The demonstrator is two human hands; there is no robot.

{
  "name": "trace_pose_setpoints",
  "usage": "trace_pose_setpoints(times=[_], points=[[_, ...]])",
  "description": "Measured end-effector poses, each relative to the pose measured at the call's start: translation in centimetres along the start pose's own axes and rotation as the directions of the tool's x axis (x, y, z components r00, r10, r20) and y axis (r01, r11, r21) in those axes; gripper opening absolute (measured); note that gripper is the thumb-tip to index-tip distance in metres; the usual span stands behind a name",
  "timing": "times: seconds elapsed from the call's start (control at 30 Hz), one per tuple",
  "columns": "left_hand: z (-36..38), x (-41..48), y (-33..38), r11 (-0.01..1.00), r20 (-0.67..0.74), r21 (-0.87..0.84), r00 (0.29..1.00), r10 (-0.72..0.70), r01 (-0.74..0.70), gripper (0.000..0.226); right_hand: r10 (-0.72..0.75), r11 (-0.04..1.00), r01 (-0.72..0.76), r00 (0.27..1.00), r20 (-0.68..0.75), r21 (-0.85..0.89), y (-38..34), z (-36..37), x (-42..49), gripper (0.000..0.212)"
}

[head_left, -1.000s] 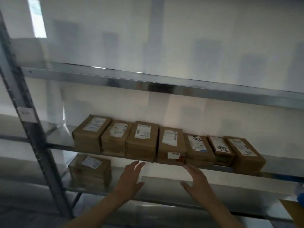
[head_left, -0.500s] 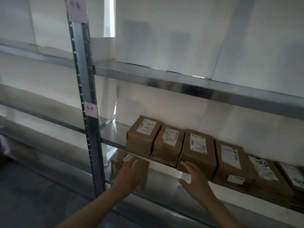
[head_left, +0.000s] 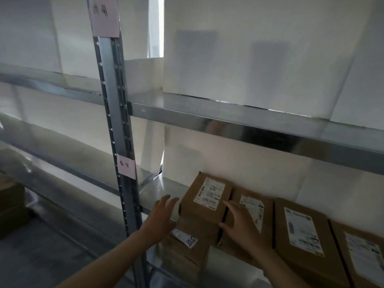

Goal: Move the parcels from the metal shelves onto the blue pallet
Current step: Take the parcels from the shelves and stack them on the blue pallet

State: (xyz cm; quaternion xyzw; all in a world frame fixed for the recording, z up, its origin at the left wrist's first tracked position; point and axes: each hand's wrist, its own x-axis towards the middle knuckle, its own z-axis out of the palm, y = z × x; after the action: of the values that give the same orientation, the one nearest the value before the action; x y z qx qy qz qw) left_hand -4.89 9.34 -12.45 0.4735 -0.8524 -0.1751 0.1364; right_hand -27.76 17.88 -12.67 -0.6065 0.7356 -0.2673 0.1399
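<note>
Several brown cardboard parcels with white labels stand in a row on a metal shelf (head_left: 164, 190). The leftmost parcel (head_left: 205, 202) sits between my hands. My left hand (head_left: 161, 218) is open just left of it, fingers spread, not clearly touching. My right hand (head_left: 241, 223) is open at the gap between this parcel and the second parcel (head_left: 252, 217), fingers on the cardboard there. A third parcel (head_left: 301, 235) and a fourth parcel (head_left: 361, 252) follow to the right. Another parcel (head_left: 187, 246) lies on the shelf below. The blue pallet is out of view.
A perforated metal upright (head_left: 116, 142) with a pink paper tag (head_left: 126, 167) stands left of my left hand. An upper shelf beam (head_left: 249, 125) crosses overhead. White sheeting backs the shelves. Dark cardboard boxes (head_left: 11, 204) sit at the far left.
The view has swung right to left along the row and moved closer. Both hands have moved from below the shelf edge up to the sides of the leftmost parcel.
</note>
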Motion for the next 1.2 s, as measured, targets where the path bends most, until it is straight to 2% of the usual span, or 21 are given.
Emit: trace_pose_setpoints(times=[0.17,0.3,0.4,0.5,0.6,0.7,0.8,0.83,0.87,0.93,1.03,1.1,1.2], points=[[1.3,2.7,-0.9,0.999,0.112,-0.051,0.994,0.015,-0.009,0.079,0.089,0.971,-0.044,0.979,0.185,-0.234,0.6,1.3,2.5,0.106],[1.9,5.3,-1.4,0.996,0.208,-0.072,0.976,0.063,-0.049,0.089,0.207,0.936,-0.112,0.942,0.264,-0.334,0.4,1.9,3.8,0.118],[2.0,7.1,-1.6,0.985,0.224,-0.095,0.961,0.162,-0.144,0.092,0.261,0.926,-0.168,0.932,0.253,-0.337,-0.3,2.3,4.1,0.12],[1.7,8.3,-1.7,0.979,0.303,-0.11,0.932,0.196,-0.171,0.101,0.316,0.914,-0.223,0.915,0.25,-0.338,-1.0,2.7,4.6,0.12],[1.5,8.8,-1.8,0.971,0.356,-0.147,0.906,0.228,-0.187,0.102,0.362,0.89,-0.259,0.902,0.235,-0.376,-1.7,3.2,5.0,0.117],[1.8,8.7,-1.9,0.964,0.359,-0.186,0.9,0.248,-0.191,0.089,0.39,0.88,-0.289,0.892,0.229,-0.376,-2.5,3.7,4.9,0.113],[2.2,8.5,-2.7,0.953,0.321,-0.21,0.905,0.278,-0.219,0.066,0.411,0.871,-0.316,0.888,0.206,-0.376,-3.7,3.9,4.6,0.111],[2.0,8.3,-3.1,0.95,0.321,-0.218,0.903,0.284,-0.221,0.067,0.402,0.871,-0.307,0.895,0.195,-0.384,-4.1,4.0,4.4,0.109],[1.7,8.2,-3.6,0.95,0.34,-0.226,0.897,0.283,-0.214,0.072,0.379,0.883,-0.294,0.906,0.189,-0.365,-4.5,4.2,4.2,0.108],[1.4,7.8,-4.8,0.942,0.339,-0.267,0.895,0.29,-0.205,0.081,0.334,0.937,-0.303,0.921,0.2,-0.172,-5.5,4.9,3.7,0.107],[1.3,7.6,-6.5,0.934,0.321,-0.301,0.902,0.29,-0.193,0.074,0.316,0.937,-0.338,0.928,0.196,0.089,-7.0,6.3,3.2,0.113],[0.9,7.7,-7.3,0.921,0.312,-0.322,0.894,0.322,-0.22,0.078,0.345,0.923,-0.365,0.925,0.157,0.12,-7.7,7.1,3.1,0.117],[0.3,7.7,-7.8,0.892,0.333,-0.355,0.853,0.401,-0.281,0.094,0.401,0.903,-0.414,0.908,0.125,0.117,-8.8,7.9,3.0,0.111]])
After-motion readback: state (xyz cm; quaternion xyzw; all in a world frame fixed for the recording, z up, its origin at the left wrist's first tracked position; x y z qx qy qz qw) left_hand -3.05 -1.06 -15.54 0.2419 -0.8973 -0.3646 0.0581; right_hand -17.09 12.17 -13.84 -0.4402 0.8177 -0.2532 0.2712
